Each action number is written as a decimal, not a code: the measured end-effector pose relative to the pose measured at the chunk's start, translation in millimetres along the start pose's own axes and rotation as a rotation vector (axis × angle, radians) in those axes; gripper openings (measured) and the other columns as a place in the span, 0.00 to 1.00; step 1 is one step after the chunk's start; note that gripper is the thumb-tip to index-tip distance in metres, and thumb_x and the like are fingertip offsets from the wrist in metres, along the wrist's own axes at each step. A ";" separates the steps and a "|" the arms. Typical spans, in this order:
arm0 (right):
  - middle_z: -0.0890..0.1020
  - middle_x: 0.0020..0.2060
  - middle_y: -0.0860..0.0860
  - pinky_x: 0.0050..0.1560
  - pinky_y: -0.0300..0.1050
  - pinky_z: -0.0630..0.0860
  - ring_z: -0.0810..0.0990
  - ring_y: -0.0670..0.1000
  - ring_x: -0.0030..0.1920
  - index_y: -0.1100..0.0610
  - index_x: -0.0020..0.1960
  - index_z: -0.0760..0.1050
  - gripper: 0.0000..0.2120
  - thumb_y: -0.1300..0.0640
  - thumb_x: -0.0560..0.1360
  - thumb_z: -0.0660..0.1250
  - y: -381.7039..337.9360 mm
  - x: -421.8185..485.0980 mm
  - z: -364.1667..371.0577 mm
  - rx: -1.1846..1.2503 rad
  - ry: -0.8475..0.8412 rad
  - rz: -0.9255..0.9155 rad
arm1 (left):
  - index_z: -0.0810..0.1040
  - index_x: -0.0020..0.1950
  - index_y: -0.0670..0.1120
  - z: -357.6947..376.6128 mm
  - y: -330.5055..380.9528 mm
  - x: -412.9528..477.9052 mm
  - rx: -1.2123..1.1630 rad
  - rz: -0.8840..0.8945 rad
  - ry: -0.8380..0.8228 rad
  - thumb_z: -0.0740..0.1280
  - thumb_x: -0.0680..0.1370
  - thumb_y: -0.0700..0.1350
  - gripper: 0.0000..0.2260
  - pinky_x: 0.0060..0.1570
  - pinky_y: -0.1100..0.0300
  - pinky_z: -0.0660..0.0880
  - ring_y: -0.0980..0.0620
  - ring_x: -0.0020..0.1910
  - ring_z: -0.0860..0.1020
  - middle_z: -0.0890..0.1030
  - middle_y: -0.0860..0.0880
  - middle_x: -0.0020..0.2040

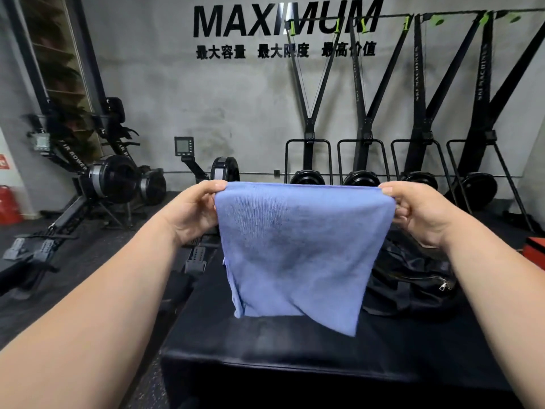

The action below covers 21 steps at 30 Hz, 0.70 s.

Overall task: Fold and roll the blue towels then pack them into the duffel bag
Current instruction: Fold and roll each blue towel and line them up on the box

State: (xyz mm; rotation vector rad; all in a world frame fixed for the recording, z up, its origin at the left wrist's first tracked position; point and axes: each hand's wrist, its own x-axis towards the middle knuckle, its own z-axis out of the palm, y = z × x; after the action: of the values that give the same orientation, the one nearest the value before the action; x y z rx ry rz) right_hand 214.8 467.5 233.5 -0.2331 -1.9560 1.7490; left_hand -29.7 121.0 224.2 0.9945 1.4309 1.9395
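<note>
A blue towel (300,249), folded over itself, hangs in the air in front of me above a black padded box (265,349). My left hand (194,211) pinches its top left corner. My right hand (418,211) pinches the top right corner, so the top edge is stretched level between them. The lower edge dangles just over the box top. A black duffel bag (413,281) with a metal zipper lies on the box to the right, partly hidden behind the towel.
Rowing machines (97,184) stand on the dark gym floor at left. Ski machines (413,160) line the grey back wall. A red box (535,249) sits at the right edge, and a red extinguisher (8,205) at far left.
</note>
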 end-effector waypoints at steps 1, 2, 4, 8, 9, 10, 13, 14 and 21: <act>0.64 0.25 0.43 0.28 0.40 0.54 0.57 0.43 0.25 0.52 0.36 0.81 0.18 0.62 0.80 0.60 -4.8 -2.0 2.3 0.025 -0.010 0.008 | 0.83 0.41 0.47 1.0 1.6 -0.2 -0.023 -0.002 -0.011 0.62 0.81 0.44 0.13 0.38 0.65 0.73 0.60 0.26 0.72 0.74 0.57 0.26; 0.64 0.25 0.42 0.29 0.41 0.53 0.57 0.44 0.25 0.52 0.35 0.81 0.18 0.61 0.80 0.59 -4.2 -1.2 2.8 0.040 -0.006 0.014 | 0.84 0.43 0.45 -1.2 -0.2 1.0 -0.019 -0.007 -0.017 0.61 0.83 0.44 0.14 0.39 0.65 0.73 0.59 0.29 0.72 0.75 0.56 0.29; 0.71 0.28 0.45 0.30 0.39 0.58 0.62 0.44 0.28 0.56 0.44 0.84 0.13 0.61 0.80 0.63 8.6 4.5 -0.2 0.025 0.022 0.035 | 0.81 0.55 0.43 -12.8 -12.8 8.0 0.061 -0.015 -0.011 0.69 0.80 0.48 0.09 0.41 0.63 0.71 0.56 0.36 0.69 0.73 0.52 0.37; 0.81 0.38 0.54 0.40 0.41 0.70 0.73 0.50 0.38 0.58 0.50 0.87 0.05 0.58 0.78 0.74 72.0 8.4 -17.9 -0.401 0.030 0.194 | 0.87 0.48 0.46 -42.2 -70.8 10.7 0.529 -0.203 0.190 0.75 0.79 0.46 0.05 0.35 0.63 0.67 0.56 0.32 0.69 0.76 0.51 0.34; 0.82 0.35 0.51 0.37 0.40 0.70 0.73 0.48 0.35 0.56 0.48 0.87 0.04 0.58 0.78 0.74 91.6 7.7 -19.5 -0.562 0.001 0.217 | 0.87 0.46 0.45 -44.3 -90.2 8.2 0.661 -0.246 0.211 0.76 0.79 0.46 0.05 0.32 0.65 0.67 0.56 0.31 0.71 0.77 0.51 0.33; 0.83 0.32 0.47 0.36 0.39 0.69 0.75 0.46 0.33 0.55 0.45 0.87 0.05 0.58 0.78 0.75 110.0 7.5 -19.3 -0.705 -0.018 0.221 | 0.87 0.45 0.44 -43.6 -108.6 6.3 0.738 -0.277 0.215 0.77 0.78 0.45 0.05 0.30 0.66 0.68 0.57 0.30 0.72 0.78 0.52 0.32; 0.84 0.34 0.41 0.43 0.42 0.73 0.82 0.46 0.40 0.53 0.39 0.84 0.09 0.58 0.78 0.72 158.0 5.3 -2.9 -0.976 0.007 0.222 | 0.84 0.39 0.40 -37.0 -163.2 7.6 0.833 -0.303 0.255 0.76 0.76 0.40 0.07 0.36 0.64 0.71 0.57 0.32 0.73 0.80 0.55 0.32; 0.85 0.38 0.43 0.47 0.45 0.74 0.83 0.50 0.44 0.53 0.39 0.83 0.09 0.59 0.78 0.70 172.9 4.3 2.6 -1.030 0.040 0.229 | 0.84 0.39 0.38 -34.6 -178.9 8.7 0.863 -0.308 0.283 0.75 0.76 0.40 0.07 0.36 0.63 0.71 0.58 0.31 0.72 0.79 0.56 0.31; 0.80 0.47 0.55 0.47 0.53 0.73 0.78 0.63 0.48 0.48 0.45 0.76 0.08 0.55 0.80 0.60 216.4 6.7 23.3 -1.121 0.274 0.303 | 0.84 0.35 0.39 -25.8 -221.1 24.1 0.770 -0.353 0.435 0.70 0.75 0.38 0.08 0.38 0.58 0.74 0.51 0.29 0.74 0.83 0.48 0.29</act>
State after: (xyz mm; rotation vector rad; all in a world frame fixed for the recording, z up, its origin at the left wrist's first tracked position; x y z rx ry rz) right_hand 154.9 484.5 24.8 -1.1094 -2.5354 0.5052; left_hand -67.2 191.4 15.0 0.5421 2.5113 1.3929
